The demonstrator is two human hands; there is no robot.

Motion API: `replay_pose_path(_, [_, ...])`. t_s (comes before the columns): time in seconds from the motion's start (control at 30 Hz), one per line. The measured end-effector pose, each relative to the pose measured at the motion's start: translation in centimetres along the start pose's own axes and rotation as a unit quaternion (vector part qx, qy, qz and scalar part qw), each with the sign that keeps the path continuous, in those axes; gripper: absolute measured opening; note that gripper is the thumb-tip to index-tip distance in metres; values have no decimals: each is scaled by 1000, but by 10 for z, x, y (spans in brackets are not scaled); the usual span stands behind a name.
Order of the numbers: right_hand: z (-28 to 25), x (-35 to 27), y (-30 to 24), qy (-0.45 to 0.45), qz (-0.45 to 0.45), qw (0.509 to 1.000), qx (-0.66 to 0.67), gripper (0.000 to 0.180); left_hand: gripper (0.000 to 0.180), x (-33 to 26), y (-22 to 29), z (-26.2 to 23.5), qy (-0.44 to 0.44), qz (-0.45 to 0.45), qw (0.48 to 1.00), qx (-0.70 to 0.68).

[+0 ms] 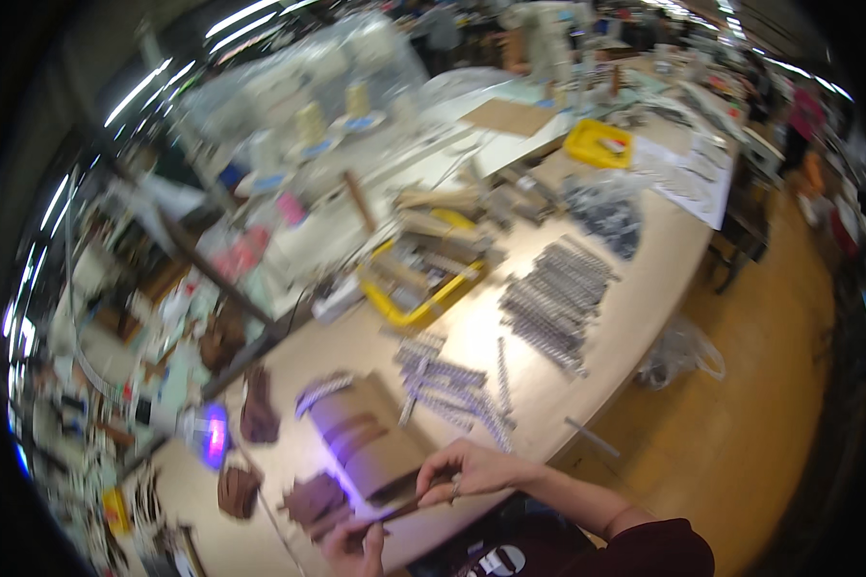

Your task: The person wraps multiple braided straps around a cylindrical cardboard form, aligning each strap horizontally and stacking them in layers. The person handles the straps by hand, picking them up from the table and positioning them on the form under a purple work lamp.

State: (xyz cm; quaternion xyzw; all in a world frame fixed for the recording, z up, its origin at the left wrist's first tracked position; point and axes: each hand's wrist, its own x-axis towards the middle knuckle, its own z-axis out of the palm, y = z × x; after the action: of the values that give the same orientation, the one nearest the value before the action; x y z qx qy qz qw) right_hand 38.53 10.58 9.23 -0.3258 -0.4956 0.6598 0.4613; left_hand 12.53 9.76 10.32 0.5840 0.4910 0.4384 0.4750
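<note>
Near the table's front edge, my right hand (464, 471) pinches a thin dark brown strip (402, 511). The fingers of my left hand (354, 550) are closed at the strip's other end, close to the bottom of the view. Just beyond my hands sits a brown cardboard block (399, 423) with curved brown strips (352, 438) across its top. A pile of brown pieces (316, 502) lies left of the block, partly in violet light. My hands are slightly blurred, and the strip's exact material is unclear.
A lamp (214, 435) glows violet at left, near brown bundles (238, 489). Patterned strips (452, 387) lie loose beyond the block, with neat rows (560, 300) farther right. A yellow tray (423, 315) holds more pieces. Sewing machines and thread cones (310, 125) stand behind.
</note>
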Motion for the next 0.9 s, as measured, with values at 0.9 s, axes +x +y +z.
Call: replay_pose_path(0.9, [-9,72,12,128,64,974,-175,31,11,44,-36,16,141,-160,973,-86])
